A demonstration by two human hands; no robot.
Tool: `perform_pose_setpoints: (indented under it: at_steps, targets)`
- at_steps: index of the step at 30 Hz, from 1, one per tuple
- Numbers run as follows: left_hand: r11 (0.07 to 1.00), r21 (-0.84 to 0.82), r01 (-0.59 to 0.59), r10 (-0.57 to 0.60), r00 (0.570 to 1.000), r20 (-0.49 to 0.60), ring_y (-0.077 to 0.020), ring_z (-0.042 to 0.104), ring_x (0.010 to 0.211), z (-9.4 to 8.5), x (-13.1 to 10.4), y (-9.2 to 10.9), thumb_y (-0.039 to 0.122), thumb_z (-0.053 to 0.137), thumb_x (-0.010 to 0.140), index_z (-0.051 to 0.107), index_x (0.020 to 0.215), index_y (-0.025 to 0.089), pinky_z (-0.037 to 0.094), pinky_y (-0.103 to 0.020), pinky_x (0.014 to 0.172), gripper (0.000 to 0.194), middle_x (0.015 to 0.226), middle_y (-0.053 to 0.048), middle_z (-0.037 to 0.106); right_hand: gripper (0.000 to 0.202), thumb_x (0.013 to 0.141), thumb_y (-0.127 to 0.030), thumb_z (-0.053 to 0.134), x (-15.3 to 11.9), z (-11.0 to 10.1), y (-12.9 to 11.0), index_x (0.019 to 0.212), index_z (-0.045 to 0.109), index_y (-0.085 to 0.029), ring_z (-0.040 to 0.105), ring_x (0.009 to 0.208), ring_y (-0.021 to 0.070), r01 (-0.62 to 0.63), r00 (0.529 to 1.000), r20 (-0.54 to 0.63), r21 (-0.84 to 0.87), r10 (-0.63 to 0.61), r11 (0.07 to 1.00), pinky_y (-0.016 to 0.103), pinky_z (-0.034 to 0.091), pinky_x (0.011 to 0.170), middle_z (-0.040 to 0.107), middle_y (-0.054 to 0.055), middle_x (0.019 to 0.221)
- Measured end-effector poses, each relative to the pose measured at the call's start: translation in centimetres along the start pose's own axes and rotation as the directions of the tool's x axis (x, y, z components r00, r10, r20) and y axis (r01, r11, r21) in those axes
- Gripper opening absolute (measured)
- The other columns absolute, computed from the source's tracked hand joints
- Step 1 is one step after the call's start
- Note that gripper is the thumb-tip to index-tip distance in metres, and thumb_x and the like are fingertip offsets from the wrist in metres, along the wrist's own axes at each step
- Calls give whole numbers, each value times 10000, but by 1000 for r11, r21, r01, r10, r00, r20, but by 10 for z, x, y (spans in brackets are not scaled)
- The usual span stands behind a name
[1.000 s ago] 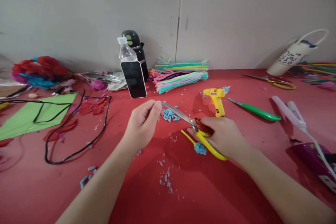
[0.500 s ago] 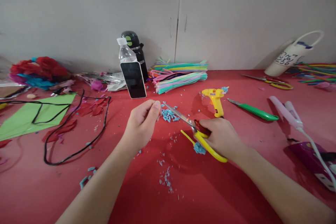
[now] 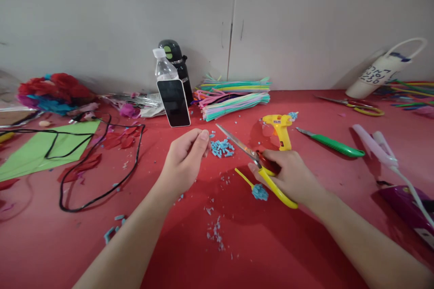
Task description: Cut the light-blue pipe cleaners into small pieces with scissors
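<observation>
My right hand point(image 3: 293, 174) grips the scissors point(image 3: 269, 176) by their yellow handles, with the blades pointing up and to the left. My left hand point(image 3: 186, 156) is closed in a pinch, thumb against the fingers; what it holds, if anything, is too small to make out. Just right of its fingertips lies a pile of short light-blue pieces point(image 3: 222, 148) on the red tabletop point(image 3: 183, 253). Beneath the scissors rests a blue fluffy ball on a yellow stem point(image 3: 259, 192).
A yellow glue gun point(image 3: 280, 128) and a green-handled cutter point(image 3: 335, 145) lie beyond my right hand. Behind the pile are bundled pipe cleaners point(image 3: 237, 106). A phone point(image 3: 174, 103) leans against a bottle. At left runs a looped black cable point(image 3: 98, 203); a purple power strip point(image 3: 405, 207) sits right.
The scissors have drawn back slightly right, so their tip is farther from my left fingertips. My left hand keeps its pinch. The whole view has shifted a little.
</observation>
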State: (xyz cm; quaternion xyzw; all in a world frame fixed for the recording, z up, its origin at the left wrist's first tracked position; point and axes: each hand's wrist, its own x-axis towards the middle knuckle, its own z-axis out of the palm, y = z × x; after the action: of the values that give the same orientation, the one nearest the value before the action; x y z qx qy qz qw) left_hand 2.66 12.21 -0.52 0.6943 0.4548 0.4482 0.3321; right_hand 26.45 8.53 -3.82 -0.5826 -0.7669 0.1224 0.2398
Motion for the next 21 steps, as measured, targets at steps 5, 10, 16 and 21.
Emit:
perform_pose_setpoints:
  at_steps: [5,10,16,21]
  targets:
    - [1000,-5,6,-6,1000,-16,-93,407,534,1,0,0,345,410,934,454,624,173,347,-233,515,358,563,10,446,346,729,-437,598,0,3,4,606,370,-206,270,488,87,28,999,24,-56,-27,998,238,210,487,403,-46,529]
    - [999,-8,34,-35,999,-39,-92,395,517,2,-1,0,335,412,932,431,597,175,325,-239,495,372,533,16,412,346,732,-437,594,-1,3,5,616,362,-208,281,499,92,39,999,12,-92,-38,995,239,223,506,419,-45,537]
    - [999,11,44,-43,998,-39,-91,362,495,2,-2,2,335,416,927,407,576,177,297,-247,484,385,509,20,377,324,729,-405,574,0,0,2,604,352,-206,301,487,93,13,999,36,-129,-8,992,236,218,497,421,-41,525]
    - [999,0,54,-54,998,-27,-93,362,490,2,-1,1,337,407,926,401,577,179,294,-249,479,384,508,17,378,319,724,-395,574,1,2,3,594,356,-202,320,488,93,-10,1000,22,-157,14,988,228,222,490,432,-38,523]
